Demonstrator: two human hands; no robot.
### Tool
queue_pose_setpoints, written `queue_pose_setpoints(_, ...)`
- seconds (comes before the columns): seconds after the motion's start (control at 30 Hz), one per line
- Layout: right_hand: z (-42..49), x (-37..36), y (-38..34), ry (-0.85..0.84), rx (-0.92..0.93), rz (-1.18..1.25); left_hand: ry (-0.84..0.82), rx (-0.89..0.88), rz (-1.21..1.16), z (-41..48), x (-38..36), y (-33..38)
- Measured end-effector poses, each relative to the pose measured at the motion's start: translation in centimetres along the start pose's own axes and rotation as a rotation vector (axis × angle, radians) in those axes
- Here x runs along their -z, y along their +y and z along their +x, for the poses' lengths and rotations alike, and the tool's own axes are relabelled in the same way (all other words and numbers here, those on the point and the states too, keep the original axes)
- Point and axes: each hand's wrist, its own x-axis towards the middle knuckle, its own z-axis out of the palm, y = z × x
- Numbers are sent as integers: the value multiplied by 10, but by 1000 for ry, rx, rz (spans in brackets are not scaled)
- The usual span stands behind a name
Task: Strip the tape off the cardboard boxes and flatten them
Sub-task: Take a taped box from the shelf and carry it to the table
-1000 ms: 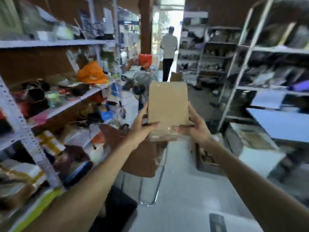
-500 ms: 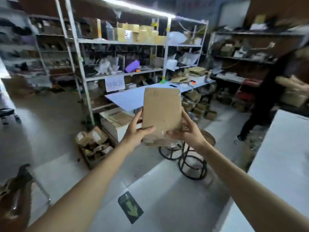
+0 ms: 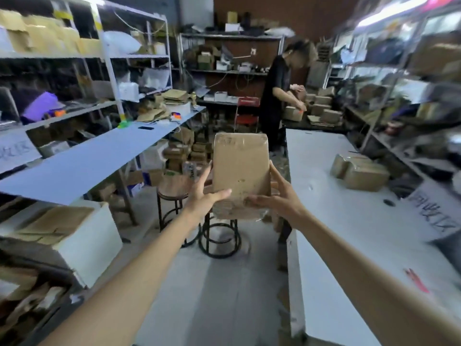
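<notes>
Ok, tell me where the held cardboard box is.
The cardboard box is central in the head view, held upright between the left hand and right hand, above the stools.

Head-worn wide-angle view, facing forward, slightly downward, cardboard box (image 3: 240, 171) close ahead

A packing stockroom: metal shelving (image 3: 109, 71) loaded with cardboard boxes (image 3: 359, 172), white worktables (image 3: 349, 221), and a worker (image 3: 277, 91) handling parcels.

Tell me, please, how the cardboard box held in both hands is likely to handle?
The cardboard box is probably stiff: its faces look flat and unbuckled. It seems light, since the left hand and right hand hold it upright by its lower end alone. The glossy tape there may be slippery.
</notes>
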Motion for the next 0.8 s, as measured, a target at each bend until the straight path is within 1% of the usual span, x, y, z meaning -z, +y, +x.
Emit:
queue_pose_setpoints(0.13,23,4,12,77,-14,-30,-42,-15,36,39,-5,-12)
queue_pose_setpoints(0.33,85,16,43,174,-32,-107,-197,25,22,122,-10,-32)
queue_pose_setpoints(0.43,125,29,61,202,-69,-86,-243,18,18,173,-17,-42)
queue_pose_setpoints(0.57,173,49,80,235,-102,-43,-312,58,-25,241,-35,-49)
queue_pose_setpoints(0.67,205,71,90,296,-106,-71,-371,77,-42,289,-55,-52)
queue_pose_setpoints(0.8,244,97,101,409,-179,-71,-463,76,-47,351,-82,-55)
